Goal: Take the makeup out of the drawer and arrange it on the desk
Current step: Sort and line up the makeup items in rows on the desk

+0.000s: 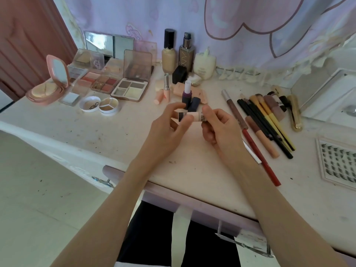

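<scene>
While both hands hover over the middle of the surface (134, 120), they share one small pale tube (189, 116) held level between them: the left hand (169, 130) pinches its dark-banded end with thumb and curled fingers, and the right hand (217, 128) wraps its grip round the other end, fingers folded under. Just beyond the grip stands an uncapped purple lipstick (187, 94), its dark cap (194, 105) lying beside it. Farther off to the left of the left hand lie open eyeshadow palettes (115, 83) and a pink compact (50, 85); to the right of the right hand, pencils and brushes (269, 120) lie in a row. Behind the lipstick stand two foundation bottles (177, 53).
</scene>
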